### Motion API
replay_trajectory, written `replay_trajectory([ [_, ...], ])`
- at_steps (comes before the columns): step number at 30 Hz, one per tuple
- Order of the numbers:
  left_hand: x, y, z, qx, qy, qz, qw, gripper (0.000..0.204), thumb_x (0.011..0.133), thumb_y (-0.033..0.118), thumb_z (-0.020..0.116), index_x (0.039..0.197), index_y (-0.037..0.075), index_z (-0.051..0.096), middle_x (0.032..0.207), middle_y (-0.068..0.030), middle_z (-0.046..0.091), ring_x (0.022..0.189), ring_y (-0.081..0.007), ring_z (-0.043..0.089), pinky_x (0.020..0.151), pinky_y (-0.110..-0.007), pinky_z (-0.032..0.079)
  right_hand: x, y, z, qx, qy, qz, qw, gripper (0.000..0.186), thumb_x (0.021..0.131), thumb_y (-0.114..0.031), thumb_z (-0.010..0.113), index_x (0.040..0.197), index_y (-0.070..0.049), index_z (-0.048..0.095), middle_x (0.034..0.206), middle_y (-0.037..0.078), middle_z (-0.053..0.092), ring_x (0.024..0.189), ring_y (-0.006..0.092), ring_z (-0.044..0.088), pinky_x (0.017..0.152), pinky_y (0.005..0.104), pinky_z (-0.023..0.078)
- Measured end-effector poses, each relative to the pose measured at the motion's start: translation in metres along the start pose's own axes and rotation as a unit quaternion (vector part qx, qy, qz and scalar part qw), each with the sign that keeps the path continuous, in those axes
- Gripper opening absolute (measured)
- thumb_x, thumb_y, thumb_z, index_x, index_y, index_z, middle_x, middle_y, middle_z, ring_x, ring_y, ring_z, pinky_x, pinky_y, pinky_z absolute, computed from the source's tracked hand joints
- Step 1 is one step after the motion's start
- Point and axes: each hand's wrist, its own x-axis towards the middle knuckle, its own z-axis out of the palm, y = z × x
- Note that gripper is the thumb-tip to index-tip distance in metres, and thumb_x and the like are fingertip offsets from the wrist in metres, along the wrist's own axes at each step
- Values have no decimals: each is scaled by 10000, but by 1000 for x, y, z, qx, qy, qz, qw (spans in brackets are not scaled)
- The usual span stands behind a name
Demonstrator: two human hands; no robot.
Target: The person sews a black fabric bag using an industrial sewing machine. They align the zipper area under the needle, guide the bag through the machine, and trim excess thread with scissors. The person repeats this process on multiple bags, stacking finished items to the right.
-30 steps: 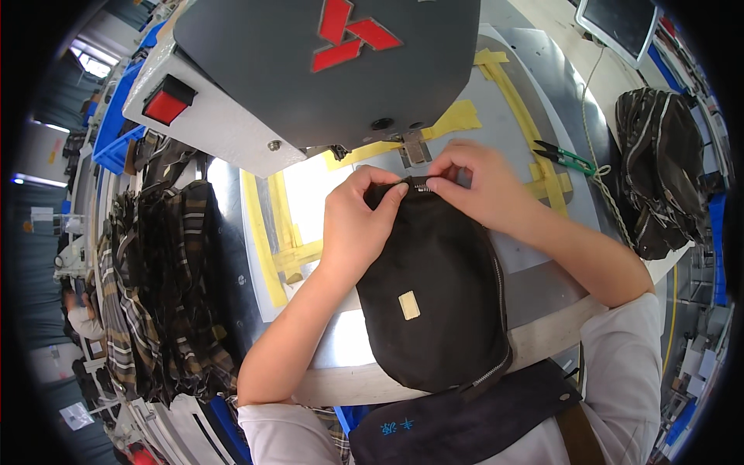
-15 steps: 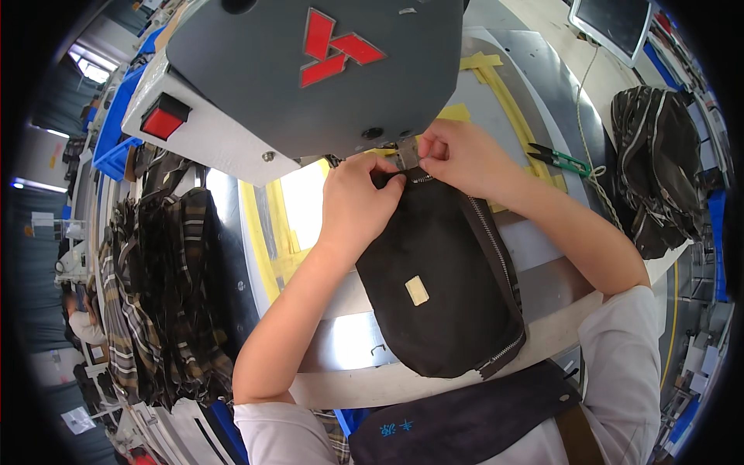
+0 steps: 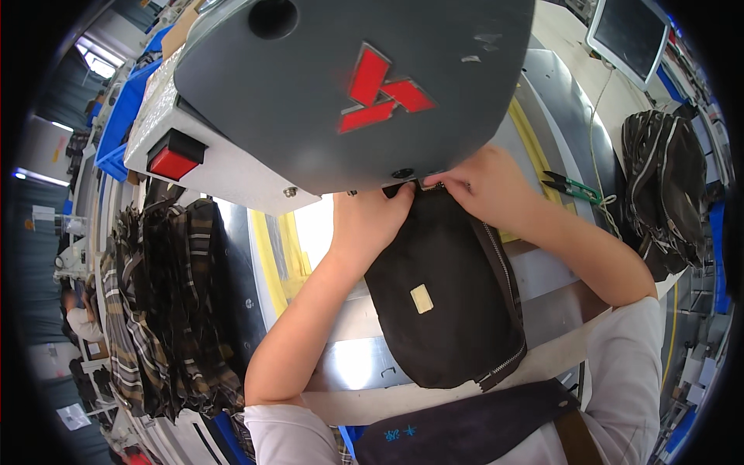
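Note:
A black fabric bag (image 3: 443, 341) with a metal zipper along its right side and a small cream patch lies lengthwise before me. Its far end reaches under the front of a dark grey sewing machine head (image 3: 325, 101). My left hand (image 3: 370, 229) is closed on the far left edge of the bag, thumb on top; its other fingers are partly hidden. Close by on the right, my right hand (image 3: 492, 192) pinches the far edge near the zipper's end. The machine head hides the needle area.
Plaid and dark fabric pieces (image 3: 167, 310) hang in a pile at the left. Green-handled thread snips (image 3: 573, 187) lie right of my right hand. More black bags (image 3: 663, 186) are stacked at the far right, below a screen (image 3: 629, 35). Yellow tape (image 3: 283, 248) marks the work plate.
My view has shifted, so the machine head looks larger and covers the metal part seen between my hands. My right fingers have come down onto the bag's far edge.

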Motion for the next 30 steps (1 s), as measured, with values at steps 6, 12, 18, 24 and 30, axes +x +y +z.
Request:
replay_trajectory([
  [6,0,6,-4,-13,-10,21,1000,214,822,165,682,992,35,685,964,-113,695,907,-260,663,811,-341,498,-4,-4,0,-71,-30,-61,995,127,753,-10,640,860,-57,692,958,11,653,890,215,644,697,343,553],
  [12,-2,6,-3,-15,-13,11,1000,234,820,163,684,1020,42,690,983,-113,703,933,-271,660,819,-345,497,-4,-5,2,-56,-11,-58,997,165,733,-7,633,879,-51,696,988,19,664,892,217,646,702,346,554],
  [18,-2,2,0,-8,12,52,999,233,830,173,686,1019,37,694,960,-120,708,908,-276,671,806,-343,505,-5,-4,2,-101,-42,-89,990,194,770,-27,602,943,-44,688,1021,34,645,911,216,642,707,340,553],
  [24,0,-5,8,-13,78,100,992,179,756,69,724,916,-3,691,797,-145,679,743,-325,641,670,-399,498,-11,-3,8,-124,-26,-110,986,233,772,-50,599,992,-40,671,999,33,616,906,203,628,694,325,542],
  [30,4,-8,10,-1,56,84,995,178,815,123,705,945,3,687,849,-140,689,781,-315,651,702,-386,502,-10,-8,3,-120,-66,-87,987,262,775,-77,595,1027,-45,660,1023,27,596,941,195,609,736,325,529],
])
